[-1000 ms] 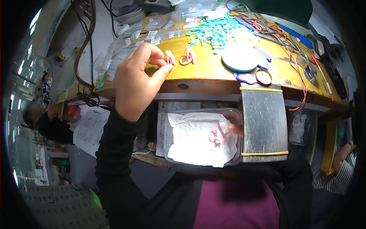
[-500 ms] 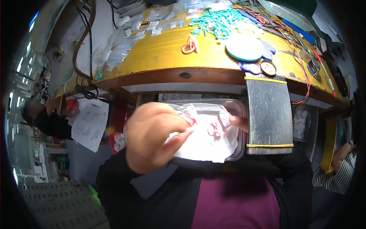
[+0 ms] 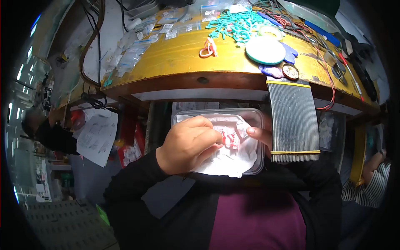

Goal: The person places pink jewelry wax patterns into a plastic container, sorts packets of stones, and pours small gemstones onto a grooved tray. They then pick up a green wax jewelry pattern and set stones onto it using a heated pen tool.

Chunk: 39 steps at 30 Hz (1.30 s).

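Observation:
My left hand [image 3: 189, 143] is over the left part of a clear plastic box [image 3: 261, 160] lined with white tissue [image 3: 246, 156]. Its fingers are curled and pinched at a small pink-and-white ring piece [image 3: 223, 136], partly hidden by the fingertips. Close beside them on the tissue lie more pink-and-white bits [image 3: 234, 141]. Of my right hand [image 3: 259, 135] only the thumb shows, hooked over the box's right wall; a ribbed grey block [image 3: 294, 118] with yellow bands hides the rest. Another pink ring piece [image 3: 209, 48] sits on the yellow bench [image 3: 166, 62].
Behind are small plastic bags [image 3: 133, 56], a heap of turquoise pieces [image 3: 235, 26], a round white-topped disc [image 3: 265, 50], a small round dish [image 3: 290, 71] and red wires [image 3: 333, 93]. Another person's dark sleeve [image 3: 56, 135] shows at left, a striped sleeve [image 3: 373, 185] at right.
My left hand has come down from the bench to the box with a pink ring piece, then moved right toward the bits on the tissue. My right thumb stays at the box wall.

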Each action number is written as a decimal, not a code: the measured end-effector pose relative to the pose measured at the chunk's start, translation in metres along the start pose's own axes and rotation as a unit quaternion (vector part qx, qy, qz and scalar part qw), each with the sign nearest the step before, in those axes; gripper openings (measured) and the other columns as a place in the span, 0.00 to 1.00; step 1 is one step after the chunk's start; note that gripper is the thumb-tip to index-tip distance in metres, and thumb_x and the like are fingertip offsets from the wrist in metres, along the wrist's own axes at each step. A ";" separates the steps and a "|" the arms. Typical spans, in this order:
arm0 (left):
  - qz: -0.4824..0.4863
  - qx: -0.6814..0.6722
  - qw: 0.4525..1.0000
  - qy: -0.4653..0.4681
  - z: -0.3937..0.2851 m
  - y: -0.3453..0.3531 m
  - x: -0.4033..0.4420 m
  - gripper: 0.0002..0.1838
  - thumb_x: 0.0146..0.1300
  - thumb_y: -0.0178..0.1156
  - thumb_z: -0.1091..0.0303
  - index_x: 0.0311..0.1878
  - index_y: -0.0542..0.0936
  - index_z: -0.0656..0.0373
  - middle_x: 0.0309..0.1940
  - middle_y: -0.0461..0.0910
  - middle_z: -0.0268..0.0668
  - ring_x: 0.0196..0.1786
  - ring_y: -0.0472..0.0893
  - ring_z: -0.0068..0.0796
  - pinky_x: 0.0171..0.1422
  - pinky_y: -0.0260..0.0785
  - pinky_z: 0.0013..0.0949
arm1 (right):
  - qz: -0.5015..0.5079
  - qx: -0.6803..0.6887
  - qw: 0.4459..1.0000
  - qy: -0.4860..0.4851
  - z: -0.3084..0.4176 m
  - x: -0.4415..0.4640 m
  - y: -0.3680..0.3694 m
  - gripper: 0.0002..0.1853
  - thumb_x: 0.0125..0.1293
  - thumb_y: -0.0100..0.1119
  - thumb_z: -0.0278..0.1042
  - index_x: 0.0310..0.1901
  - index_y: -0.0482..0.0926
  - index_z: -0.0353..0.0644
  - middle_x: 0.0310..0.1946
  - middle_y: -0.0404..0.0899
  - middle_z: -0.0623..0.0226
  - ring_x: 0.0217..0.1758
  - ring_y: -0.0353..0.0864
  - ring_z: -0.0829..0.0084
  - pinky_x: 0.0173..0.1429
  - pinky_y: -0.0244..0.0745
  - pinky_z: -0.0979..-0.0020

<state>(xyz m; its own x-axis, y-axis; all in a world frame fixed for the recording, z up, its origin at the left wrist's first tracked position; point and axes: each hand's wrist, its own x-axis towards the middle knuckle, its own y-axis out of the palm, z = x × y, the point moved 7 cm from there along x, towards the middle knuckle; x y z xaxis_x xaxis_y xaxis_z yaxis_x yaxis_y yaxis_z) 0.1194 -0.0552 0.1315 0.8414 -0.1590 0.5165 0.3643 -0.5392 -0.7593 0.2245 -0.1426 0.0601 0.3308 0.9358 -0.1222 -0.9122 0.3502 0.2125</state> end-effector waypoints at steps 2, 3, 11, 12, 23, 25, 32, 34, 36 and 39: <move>0.016 0.011 1.000 -0.008 0.001 -0.001 -0.001 0.11 0.37 0.65 0.76 0.27 0.74 0.59 0.21 0.73 0.36 0.27 0.74 0.34 0.28 0.67 0.31 | 0.006 0.003 1.000 0.001 -0.002 0.001 0.000 0.20 0.59 0.55 0.40 0.49 0.71 0.35 0.40 0.75 0.62 0.44 0.72 0.76 0.48 0.68 0.76; 0.025 0.017 0.999 -0.013 0.002 -0.002 -0.001 0.11 0.37 0.64 0.75 0.27 0.73 0.58 0.20 0.73 0.36 0.27 0.74 0.34 0.28 0.67 0.31 | 0.013 0.003 1.000 0.006 -0.003 0.001 0.000 0.20 0.59 0.54 0.40 0.49 0.71 0.35 0.41 0.75 0.62 0.45 0.72 0.76 0.48 0.68 0.76; -0.092 0.138 0.986 -0.011 0.003 -0.069 0.026 0.11 0.38 0.65 0.80 0.25 0.73 0.60 0.25 0.77 0.36 0.29 0.76 0.31 0.34 0.67 0.29 | 0.013 -0.077 0.997 0.019 -0.006 0.000 -0.005 0.20 0.61 0.52 0.40 0.50 0.69 0.36 0.45 0.72 0.60 0.49 0.70 0.73 0.53 0.66 0.74; -0.122 0.161 0.979 -0.024 0.009 -0.077 0.031 0.11 0.39 0.64 0.81 0.26 0.73 0.60 0.26 0.77 0.37 0.30 0.76 0.30 0.36 0.68 0.28 | 0.018 -0.101 0.995 0.009 -0.002 0.001 -0.005 0.20 0.61 0.53 0.40 0.51 0.69 0.36 0.45 0.71 0.60 0.49 0.70 0.73 0.52 0.67 0.74; -0.166 0.094 0.972 -0.138 0.062 -0.063 0.067 0.10 0.45 0.63 0.80 0.30 0.72 0.63 0.27 0.78 0.36 0.32 0.79 0.22 0.39 0.70 0.23 | -0.013 0.184 0.977 0.108 -0.043 -0.002 -0.029 0.20 0.59 0.55 0.38 0.50 0.70 0.36 0.42 0.73 0.60 0.43 0.73 0.76 0.44 0.72 0.77; -0.184 0.086 0.970 -0.131 0.063 -0.064 0.069 0.11 0.43 0.64 0.77 0.28 0.72 0.61 0.24 0.77 0.36 0.30 0.80 0.25 0.33 0.70 0.25 | -0.006 0.145 0.985 0.092 -0.038 -0.004 -0.028 0.20 0.58 0.55 0.38 0.50 0.70 0.36 0.42 0.73 0.60 0.42 0.73 0.76 0.43 0.72 0.77; -0.146 0.111 0.974 -0.130 0.058 -0.063 0.073 0.10 0.47 0.62 0.81 0.30 0.70 0.63 0.27 0.76 0.34 0.33 0.78 0.18 0.40 0.67 0.20 | 0.012 0.067 0.995 0.069 -0.025 -0.010 -0.019 0.20 0.57 0.56 0.37 0.49 0.70 0.36 0.41 0.73 0.61 0.41 0.74 0.76 0.43 0.72 0.77; -0.158 0.115 0.974 -0.115 0.047 -0.069 0.067 0.10 0.47 0.61 0.82 0.30 0.70 0.63 0.28 0.76 0.34 0.33 0.77 0.20 0.39 0.67 0.21 | 0.015 0.053 0.996 0.065 -0.021 -0.011 -0.018 0.20 0.57 0.57 0.37 0.49 0.70 0.36 0.40 0.73 0.61 0.41 0.74 0.76 0.42 0.72 0.77; -0.158 0.103 0.979 -0.080 0.030 -0.072 0.057 0.09 0.45 0.62 0.81 0.29 0.71 0.62 0.26 0.76 0.35 0.30 0.76 0.25 0.36 0.67 0.24 | 0.015 0.042 0.997 0.062 -0.020 -0.011 -0.017 0.20 0.57 0.57 0.37 0.49 0.70 0.36 0.40 0.74 0.61 0.41 0.74 0.76 0.42 0.72 0.77; -0.108 0.084 0.991 -0.013 0.002 -0.064 0.037 0.09 0.41 0.63 0.79 0.26 0.74 0.59 0.22 0.75 0.35 0.26 0.74 0.33 0.30 0.66 0.30 | 0.010 0.026 0.998 0.059 -0.016 -0.009 -0.017 0.20 0.56 0.57 0.36 0.48 0.71 0.36 0.40 0.74 0.62 0.40 0.74 0.76 0.42 0.72 0.77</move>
<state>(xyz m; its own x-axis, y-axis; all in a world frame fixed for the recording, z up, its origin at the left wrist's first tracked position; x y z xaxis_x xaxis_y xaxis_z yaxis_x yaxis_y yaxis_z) 0.1282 -0.0243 0.1987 0.7458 -0.0335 0.6654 0.5959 -0.4131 -0.6886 0.2330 -0.1578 0.0417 0.2799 0.9322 -0.2293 -0.9036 0.3365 0.2651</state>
